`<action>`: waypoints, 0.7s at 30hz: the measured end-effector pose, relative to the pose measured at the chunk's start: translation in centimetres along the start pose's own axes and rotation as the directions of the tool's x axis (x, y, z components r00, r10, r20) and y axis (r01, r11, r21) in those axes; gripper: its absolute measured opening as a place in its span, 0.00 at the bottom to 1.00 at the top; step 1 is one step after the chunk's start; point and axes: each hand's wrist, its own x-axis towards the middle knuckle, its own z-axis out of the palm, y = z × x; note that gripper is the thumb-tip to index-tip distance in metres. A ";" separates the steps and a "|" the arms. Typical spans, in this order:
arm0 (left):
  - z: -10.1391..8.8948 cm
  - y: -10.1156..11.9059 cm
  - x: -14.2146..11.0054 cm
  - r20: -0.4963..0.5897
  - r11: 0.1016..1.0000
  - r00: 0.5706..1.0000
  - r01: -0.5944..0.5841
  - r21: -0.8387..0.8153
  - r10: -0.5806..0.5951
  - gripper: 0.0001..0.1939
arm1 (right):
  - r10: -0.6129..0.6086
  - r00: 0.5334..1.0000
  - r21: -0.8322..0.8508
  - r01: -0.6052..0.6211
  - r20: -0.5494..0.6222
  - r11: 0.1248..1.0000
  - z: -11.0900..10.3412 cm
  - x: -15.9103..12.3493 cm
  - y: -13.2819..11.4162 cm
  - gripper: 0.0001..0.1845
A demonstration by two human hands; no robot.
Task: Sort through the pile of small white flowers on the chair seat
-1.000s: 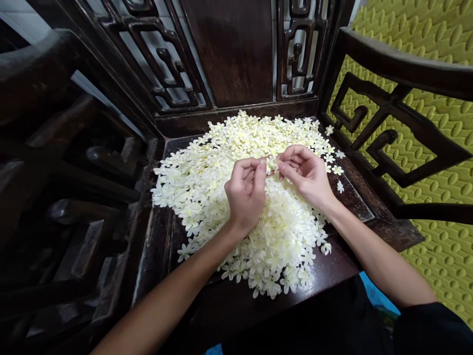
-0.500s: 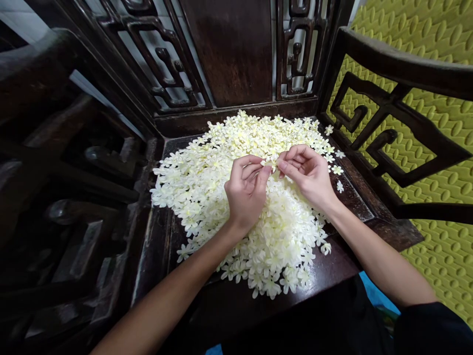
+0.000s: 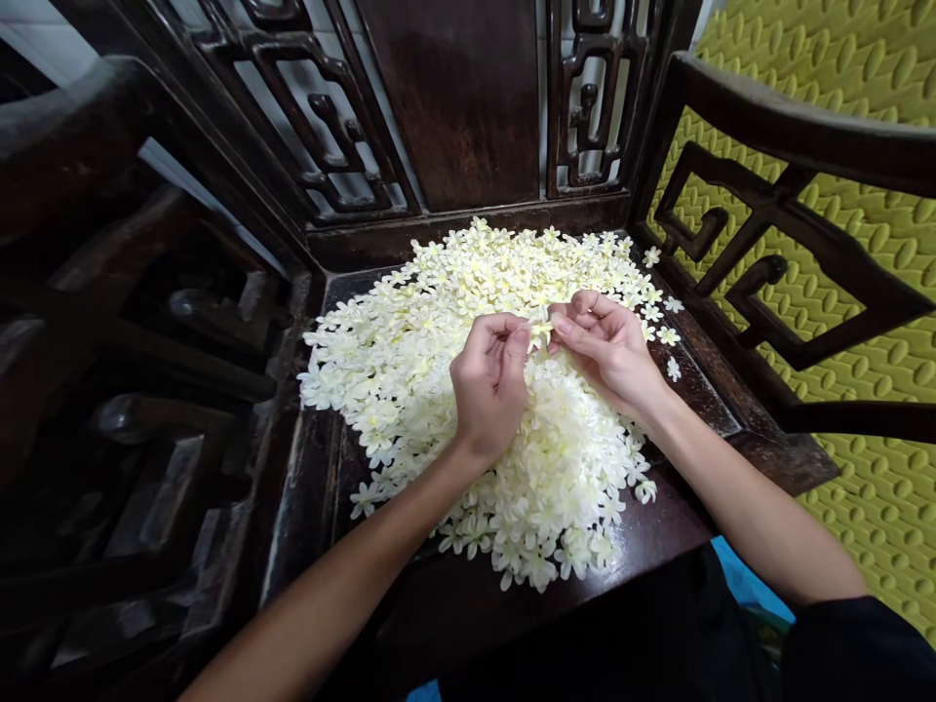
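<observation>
A wide heap of small white-and-yellow artificial-looking flowers (image 3: 409, 390) covers much of the dark wooden seat (image 3: 658, 526). Above the heap's middle, my left hand (image 3: 491, 375) pinches a small flower (image 3: 539, 330) between thumb and forefinger. My right hand (image 3: 604, 343) faces it from the right, its thumb and forefinger pressed together at the flower's other side. Exactly what the right fingertips grip is too small to make out.
A carved dark chair back (image 3: 468, 117) rises behind the heap. Openwork armrests stand at the left (image 3: 168, 409) and right (image 3: 782, 244). Several loose flowers (image 3: 668, 336) lie near the right armrest. Beyond it spreads a yellow-green textured mat (image 3: 870, 487).
The fingertips have drawn together around the flower and then parted slightly, and the flower has turned between them. The heap looks the same.
</observation>
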 end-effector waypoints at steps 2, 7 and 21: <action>-0.1 0.2 0.3 -0.052 0.999 0.998 0.028 -0.025 -0.030 0.05 | 0.022 1.000 0.046 -0.021 -0.021 0.999 -0.3 0.2 -0.4 0.15; -0.4 0.3 1.5 -0.240 0.993 0.967 0.063 -0.104 -0.086 0.06 | -0.098 0.983 0.055 0.108 -0.155 0.993 -1.3 0.8 -1.3 0.14; -1.5 -1.2 2.4 -0.197 0.984 0.964 -0.172 0.054 0.180 0.23 | -0.108 0.974 -0.003 0.110 -0.197 0.994 -0.5 0.5 -0.5 0.17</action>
